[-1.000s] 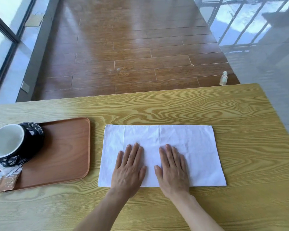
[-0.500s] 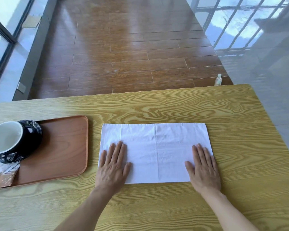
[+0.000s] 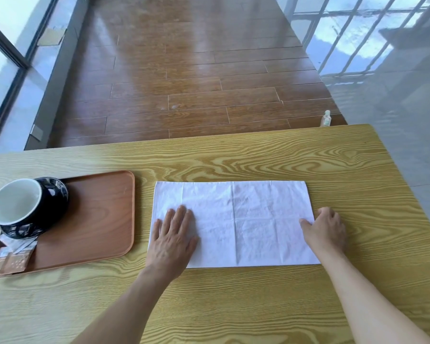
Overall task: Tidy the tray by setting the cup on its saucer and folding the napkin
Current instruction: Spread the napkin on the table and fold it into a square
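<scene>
A white napkin [image 3: 243,224] lies flat on the wooden table [image 3: 233,160] as a wide rectangle with creases across it. My left hand [image 3: 173,238] presses flat on its left part, fingers spread. My right hand [image 3: 324,230] is at the napkin's right edge, thumb on top and fingers curled at the edge, pinching it. To the left, a brown tray [image 3: 97,219] holds a black cup with a white inside [image 3: 15,207]. The cup rests on a black saucer [image 3: 59,188], whose rim shows behind it.
Small paper packets [image 3: 10,256] lie on the tray's near left corner. The table's far edge drops to a wooden floor, where a small bottle [image 3: 327,119] stands near the far right corner. Bare table surrounds the napkin.
Both hands slid apart from the napkin's middle to its two ends. The right hand went from flat to curled on the right edge. The cup and tray stayed put.
</scene>
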